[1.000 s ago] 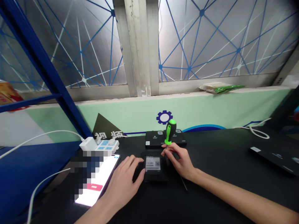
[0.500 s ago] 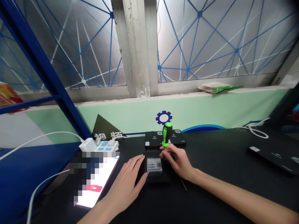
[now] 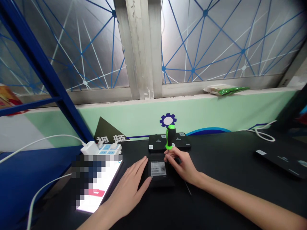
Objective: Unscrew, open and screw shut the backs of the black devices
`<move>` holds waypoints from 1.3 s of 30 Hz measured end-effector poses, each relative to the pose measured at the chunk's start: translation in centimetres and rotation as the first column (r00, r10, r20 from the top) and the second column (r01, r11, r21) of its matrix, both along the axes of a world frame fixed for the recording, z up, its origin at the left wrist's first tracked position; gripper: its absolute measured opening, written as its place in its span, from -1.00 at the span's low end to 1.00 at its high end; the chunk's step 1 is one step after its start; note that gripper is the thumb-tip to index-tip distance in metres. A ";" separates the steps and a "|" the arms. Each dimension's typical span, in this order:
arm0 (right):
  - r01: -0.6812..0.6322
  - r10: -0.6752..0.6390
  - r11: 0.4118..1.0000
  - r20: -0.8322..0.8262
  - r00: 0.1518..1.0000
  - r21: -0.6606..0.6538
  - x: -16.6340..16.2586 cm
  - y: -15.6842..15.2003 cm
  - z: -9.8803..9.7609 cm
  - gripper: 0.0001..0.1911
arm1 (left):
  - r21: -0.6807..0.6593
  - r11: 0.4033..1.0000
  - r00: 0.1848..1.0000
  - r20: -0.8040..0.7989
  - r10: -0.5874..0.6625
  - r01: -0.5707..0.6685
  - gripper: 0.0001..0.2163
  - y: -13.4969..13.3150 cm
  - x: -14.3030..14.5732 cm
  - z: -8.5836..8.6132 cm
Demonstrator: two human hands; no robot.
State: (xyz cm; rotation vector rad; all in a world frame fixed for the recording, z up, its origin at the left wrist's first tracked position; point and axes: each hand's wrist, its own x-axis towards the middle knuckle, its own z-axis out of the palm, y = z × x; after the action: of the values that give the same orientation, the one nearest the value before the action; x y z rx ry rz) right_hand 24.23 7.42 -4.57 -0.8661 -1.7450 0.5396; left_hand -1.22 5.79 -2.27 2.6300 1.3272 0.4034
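A flat black device (image 3: 161, 182) lies on the dark tabletop with a white printed label (image 3: 158, 168) facing up. My left hand (image 3: 131, 182) rests along its left side, fingers stretched and thumb apart at the near edge. Pinched in the fingertips of my right hand (image 3: 183, 164) is the shaft of a black and green screwdriver (image 3: 170, 137), held nearly upright over the device's far right corner. Its tip is hidden behind my fingers. Under my right wrist a thin metal rod (image 3: 188, 188) sticks out on the table.
Two black boxes (image 3: 157, 142) lie side by side behind the device, against the green wall. To the left are a lit phone (image 3: 96, 188) and a power strip (image 3: 110, 149) with plugs and white cables. Another black box (image 3: 280, 163) lies at the right.
The screwdriver handle has turned, so its green stripe now shows narrower at the left, and its top leans very slightly left. Both hands stay almost where they were.
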 end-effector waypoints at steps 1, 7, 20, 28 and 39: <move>-0.002 0.002 1.000 0.005 1.000 0.001 0.0 -0.1 0.0 -0.89 | 0.001 1.000 1.000 -0.002 -0.004 0.004 -0.45 0.0 0.0 0.1; -0.024 0.023 1.000 0.040 0.999 0.018 0.1 0.1 -0.2 -0.80 | -0.004 1.000 1.000 -0.025 -0.007 0.007 -0.45 0.0 -0.1 0.1; -0.020 0.019 1.000 0.062 0.998 0.008 0.2 0.0 -0.2 -0.81 | -0.064 0.998 0.998 -0.065 0.010 -0.014 -0.42 -0.1 0.0 0.5; -0.010 0.009 1.000 0.084 0.996 0.013 0.3 0.0 -0.1 -0.79 | -0.021 1.000 0.999 -0.049 -0.008 0.007 -0.43 0.0 -0.1 0.2; -0.022 0.018 0.998 0.080 0.997 0.052 0.4 0.2 -0.2 -0.73 | -0.043 0.999 0.997 -0.083 -0.009 0.005 -0.42 0.2 -0.1 0.5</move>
State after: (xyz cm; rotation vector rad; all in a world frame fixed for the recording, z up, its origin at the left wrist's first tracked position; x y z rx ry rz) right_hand 24.62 7.57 -4.75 -0.8434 -1.8344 0.4753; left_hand -1.29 5.95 -1.80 2.6423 1.3349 0.2648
